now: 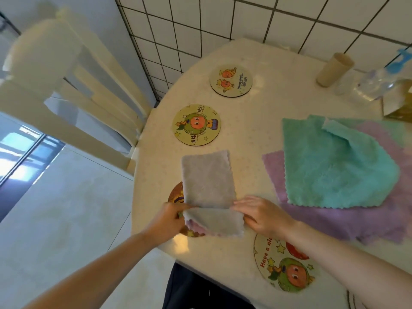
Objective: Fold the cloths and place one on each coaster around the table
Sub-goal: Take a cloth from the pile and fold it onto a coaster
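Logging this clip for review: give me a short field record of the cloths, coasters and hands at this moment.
cloth in hand: grey cloth, partly folded, near end doubled over
left hand: pinches the cloth's left edge
right hand: holds the right edge at the fold
under the cloth: a coaster, mostly covered
bare coasters: far coaster, middle coaster, near coaster
unfolded pile: teal cloth on top of purple cloth
surface: table

We face a white-tiled wall with dark grout (245, 16), a cream slatted wooden chair (66, 85) at left, and a pale glossy floor (66, 208).
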